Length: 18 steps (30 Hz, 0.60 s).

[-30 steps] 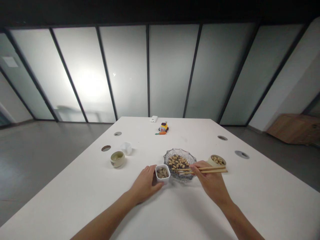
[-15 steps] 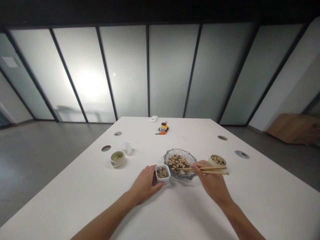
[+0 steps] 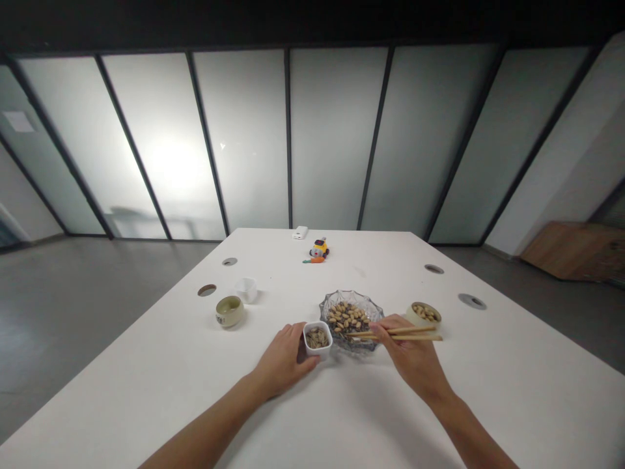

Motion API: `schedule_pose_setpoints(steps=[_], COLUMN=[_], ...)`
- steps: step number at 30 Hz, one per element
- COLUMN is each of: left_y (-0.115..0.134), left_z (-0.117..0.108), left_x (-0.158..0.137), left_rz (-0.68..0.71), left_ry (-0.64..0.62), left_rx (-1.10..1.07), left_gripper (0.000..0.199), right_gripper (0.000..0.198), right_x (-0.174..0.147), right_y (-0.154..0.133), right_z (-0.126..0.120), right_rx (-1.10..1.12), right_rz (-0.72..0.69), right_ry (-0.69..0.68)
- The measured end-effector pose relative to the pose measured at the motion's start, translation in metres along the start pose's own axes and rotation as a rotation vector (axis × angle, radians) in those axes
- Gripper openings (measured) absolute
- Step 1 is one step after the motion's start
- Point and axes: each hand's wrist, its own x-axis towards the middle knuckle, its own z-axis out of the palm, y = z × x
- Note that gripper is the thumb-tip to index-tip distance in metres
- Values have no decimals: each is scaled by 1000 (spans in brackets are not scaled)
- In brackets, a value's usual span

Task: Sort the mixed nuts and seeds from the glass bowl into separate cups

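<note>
My left hand (image 3: pixel 286 360) grips a small white square cup (image 3: pixel 319 352) from its left side. Sunflower seeds (image 3: pixel 317 337) lie inside that cup. Just to its right stands a scalloped clear glass bowl (image 3: pixel 362 301), with pistachios (image 3: pixel 347 315) and darker seeds in it. My right hand (image 3: pixel 408 348) pinches a pair of wooden chopsticks (image 3: pixel 415 337), whose tips reach down into the glass bowl near its left front. Whether anything is between the tips is too small to tell. Behind my right hand sits a round ceramic bowl (image 3: pixel 415 316) holding pistachios.
To the left are an olive ceramic bowl (image 3: pixel 229 312) and a translucent white cup (image 3: pixel 247 290). Farther back lie a toy car (image 3: pixel 319 248), a toy carrot (image 3: pixel 315 260) and a white box-like device (image 3: pixel 301 232). Several round holes pierce the white table (image 3: pixel 161 378) near its sides.
The chopstick tips have shifted slightly and dipped lower toward the front of the glass bowl. My right hand has moved a little left. The left hand and cup stay put.
</note>
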Motion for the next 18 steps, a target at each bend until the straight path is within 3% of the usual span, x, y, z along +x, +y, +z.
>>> schedule_pose_setpoints(steps=[10, 18], left_y=[-2, 2], left_z=[1, -2], left_x=[0, 0], left_rz=[9, 0], left_ry=[2, 3], left_rx=[-8, -2], left_gripper=[45, 46], right_gripper=[55, 58], right_x=[3, 3], right_y=[1, -1], right_z=[-8, -6], right_rx=[-65, -23], right_rz=[-12, 12], right_ry=[61, -35])
